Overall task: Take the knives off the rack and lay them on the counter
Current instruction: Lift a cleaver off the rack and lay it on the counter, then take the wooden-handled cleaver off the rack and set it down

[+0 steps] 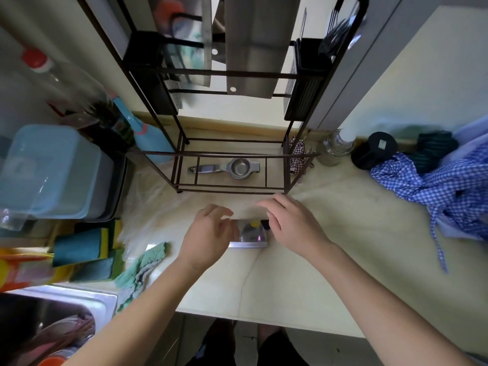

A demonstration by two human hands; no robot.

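Observation:
A steel cleaver point(249, 235) with a black handle lies flat on the cream counter point(317, 260), just in front of the dark metal rack point(232, 154). My left hand point(208, 236) is spread over the left part of its blade, thumb touching it. Over the handle end, my right hand point(293, 225) lies palm down with its fingers stretched out, hiding most of the handle. Up in the rack hang two more wide blades: a large steel cleaver point(253, 48) and a second blade point(204, 48) to its left, blurred.
A metal squeezer point(232, 169) lies in the rack's base. A glass jar point(336, 149), a black round object point(375, 151) and blue checked cloth point(435, 186) sit right. On the left are sponges point(84, 249), a green rag point(148, 262), a blue tub point(47, 170) and the sink point(52, 326).

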